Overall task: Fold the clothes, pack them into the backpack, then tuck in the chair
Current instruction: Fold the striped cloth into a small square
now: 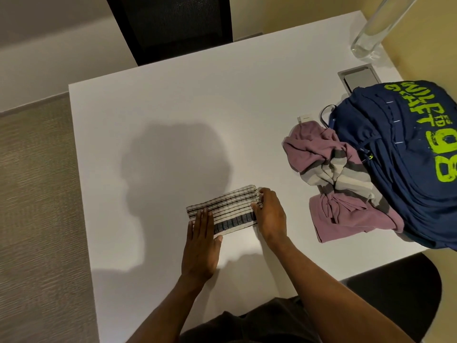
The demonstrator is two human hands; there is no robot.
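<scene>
Left hand (201,241) flat, fingers straight, pressing the left end of the striped cloth (230,209). Right hand (270,215) curled round the cloth's other end, thumb on top. Cloth is cream with thin dark stripes and a dark band on its near edge, folded to a narrow strip between both hands on the table (173,107). Crumpled purple clothes (329,154) lie right of the right hand, against the blue backpack (408,157).

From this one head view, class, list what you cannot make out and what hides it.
All in the head view.
Backpack: right side cut off by the frame edge.
Purple clothes: partly hidden by the backpack.
Striped cloth: right end covered by the right hand.
Glass vessel: top cut off by the upper edge.
Black chair: back cut off by the upper edge.
</scene>
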